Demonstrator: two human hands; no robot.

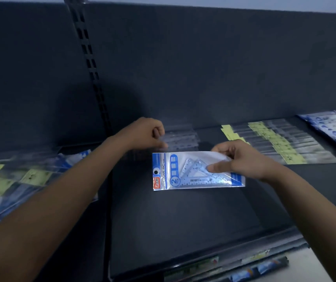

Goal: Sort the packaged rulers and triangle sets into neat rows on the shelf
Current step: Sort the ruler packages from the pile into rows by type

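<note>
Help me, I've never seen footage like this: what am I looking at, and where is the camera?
No machine here: these are a person's two bare hands, filmed by a camera worn on the head, looking down at a dark shelf. The right hand pinches a blue-and-white triangle set pack by its right end. The left hand, further back, seems to grip some clear ruler packs. To the right lies a row of yellow-labelled ruler packs, then blue packs. A loose heap of mixed packs sits on the left.
</note>
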